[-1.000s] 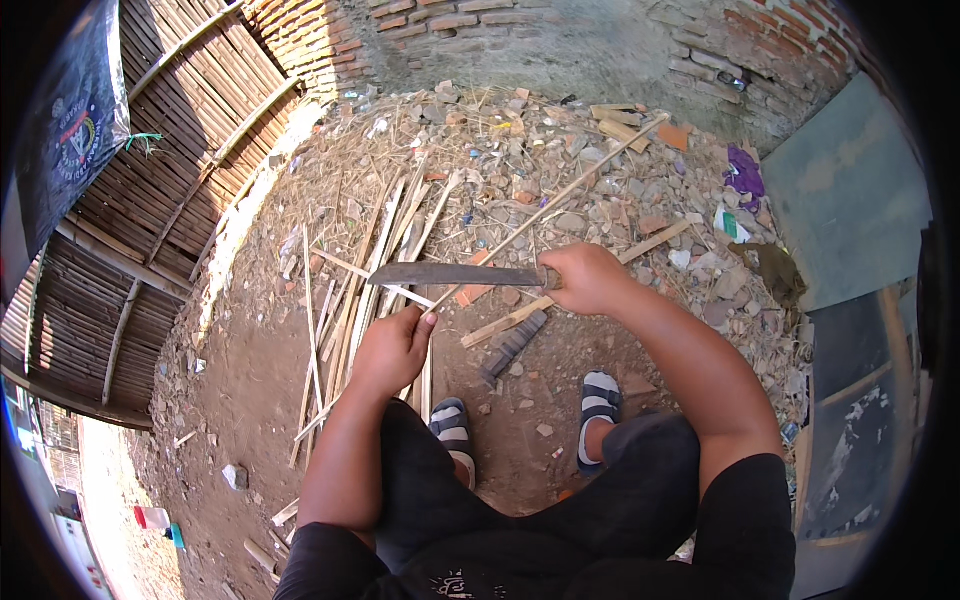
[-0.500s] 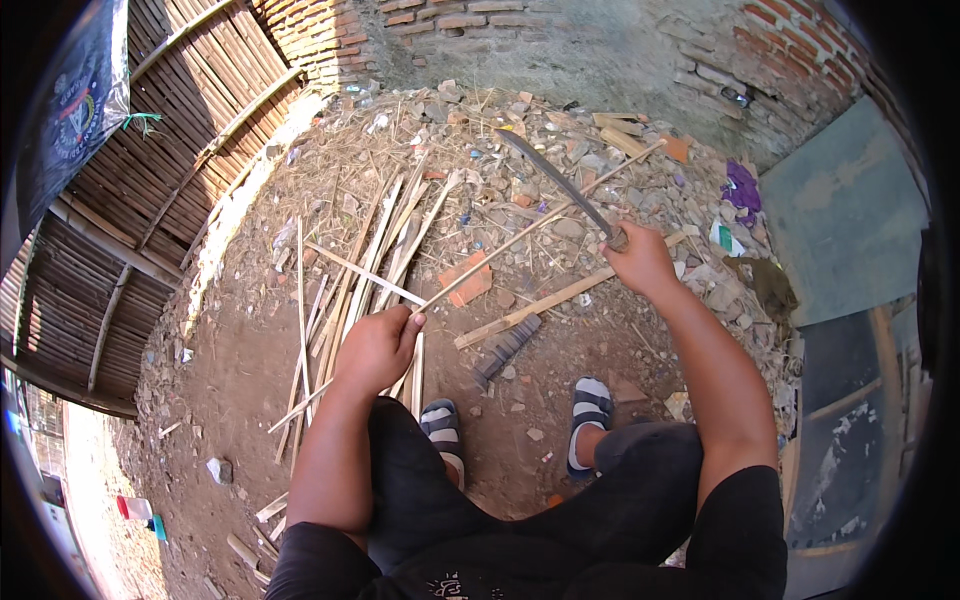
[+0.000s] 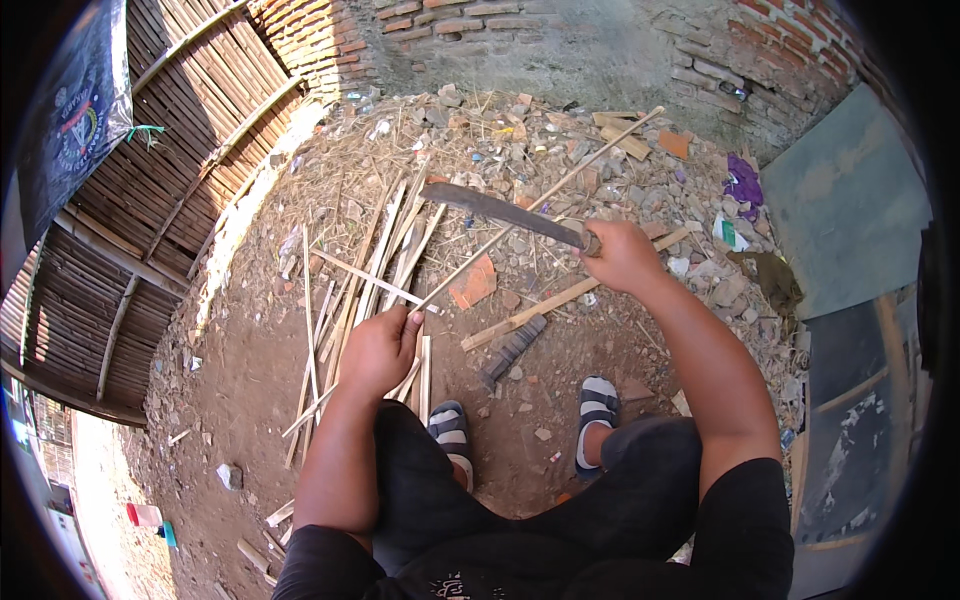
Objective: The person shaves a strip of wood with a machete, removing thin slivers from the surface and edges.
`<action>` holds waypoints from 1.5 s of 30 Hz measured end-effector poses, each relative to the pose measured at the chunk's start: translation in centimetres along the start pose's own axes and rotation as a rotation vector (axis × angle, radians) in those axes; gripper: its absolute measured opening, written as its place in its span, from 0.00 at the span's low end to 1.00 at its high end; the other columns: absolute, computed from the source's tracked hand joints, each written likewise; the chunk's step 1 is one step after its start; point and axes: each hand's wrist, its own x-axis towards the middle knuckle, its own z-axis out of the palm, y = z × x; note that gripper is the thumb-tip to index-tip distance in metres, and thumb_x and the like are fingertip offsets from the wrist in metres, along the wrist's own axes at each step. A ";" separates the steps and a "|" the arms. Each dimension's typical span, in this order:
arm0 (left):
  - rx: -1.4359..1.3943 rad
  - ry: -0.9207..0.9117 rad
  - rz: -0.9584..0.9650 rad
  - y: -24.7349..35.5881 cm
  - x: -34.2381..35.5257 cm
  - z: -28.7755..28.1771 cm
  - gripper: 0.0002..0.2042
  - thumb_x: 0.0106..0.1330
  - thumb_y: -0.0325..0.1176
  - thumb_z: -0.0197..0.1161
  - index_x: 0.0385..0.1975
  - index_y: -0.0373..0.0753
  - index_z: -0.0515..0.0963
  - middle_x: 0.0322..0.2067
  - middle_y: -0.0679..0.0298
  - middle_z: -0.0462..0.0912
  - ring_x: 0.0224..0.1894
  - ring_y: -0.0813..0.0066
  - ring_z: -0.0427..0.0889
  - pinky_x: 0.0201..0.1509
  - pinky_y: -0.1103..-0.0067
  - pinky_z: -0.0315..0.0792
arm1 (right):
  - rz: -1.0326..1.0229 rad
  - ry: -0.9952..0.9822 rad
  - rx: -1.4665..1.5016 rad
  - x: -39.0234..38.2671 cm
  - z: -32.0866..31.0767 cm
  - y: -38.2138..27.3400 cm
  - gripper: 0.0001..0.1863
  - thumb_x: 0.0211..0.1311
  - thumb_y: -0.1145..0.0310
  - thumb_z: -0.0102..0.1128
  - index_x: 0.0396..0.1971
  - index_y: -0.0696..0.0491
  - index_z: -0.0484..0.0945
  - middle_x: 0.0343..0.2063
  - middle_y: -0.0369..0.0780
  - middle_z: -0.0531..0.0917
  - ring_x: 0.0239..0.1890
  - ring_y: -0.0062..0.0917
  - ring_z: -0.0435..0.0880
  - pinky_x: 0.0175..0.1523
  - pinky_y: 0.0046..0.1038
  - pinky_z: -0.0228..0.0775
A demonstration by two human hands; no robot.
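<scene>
My left hand (image 3: 378, 352) is closed around a long, thin bamboo strip (image 3: 575, 180), which runs up and to the right from my fist. Its short lower end pokes out behind my wrist. In my closed right hand (image 3: 622, 257) is the handle of a machete (image 3: 500, 212). The dark, slightly curved blade points left and crosses the strip about midway along its length; whether the two touch I cannot tell. Below the blade, several pale split strips (image 3: 350, 300) lie in a loose bundle on the dirt, partly hidden by my left hand.
A ridged dark block (image 3: 515, 352) and a longer wooden slat (image 3: 560, 300) lie ahead of my sandalled feet. Rubble (image 3: 600, 160) spreads to a brick wall (image 3: 560, 50). A bamboo-slat wall (image 3: 160, 190) stands left, a grey-green panel (image 3: 845, 210) right. A purple cloth (image 3: 742, 185) lies near the panel.
The machete has swung left, its tip moving from pointing up and away to pointing left across the strip. The strip's far end has risen a little; my left hand stays nearly in place.
</scene>
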 end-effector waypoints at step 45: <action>-0.046 0.043 0.009 -0.1 -0.1 0.2 0.17 0.76 0.43 0.59 0.29 0.34 0.76 0.24 0.44 0.79 0.29 0.37 0.78 0.33 0.56 0.70 | 0.092 -0.087 0.112 0.0 -1.2 -2.9 0.18 0.60 0.56 0.70 0.46 0.49 0.85 0.31 0.48 0.87 0.37 0.47 0.87 0.42 0.44 0.77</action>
